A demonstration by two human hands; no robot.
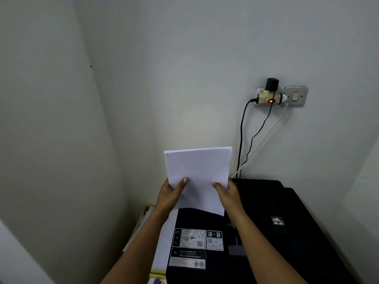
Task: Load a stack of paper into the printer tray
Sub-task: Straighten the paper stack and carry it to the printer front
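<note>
A white stack of paper (198, 171) is held upright above the left part of the black printer (287, 232). My left hand (171, 194) grips its left edge with the thumb on the front sheet. My right hand (226, 193) grips its right edge the same way. The stack's lower edge hangs just over the printer's top, near the instruction stickers (196, 239). The printer tray itself cannot be made out in the dark body.
A wall socket with an adapter showing a red light (270, 97) and a light switch (295, 96) sit on the wall behind the printer. Black and white cables (244, 144) hang down to the printer's back. More white sheets and a cardboard box (147, 224) lie left of the printer, beside the left wall.
</note>
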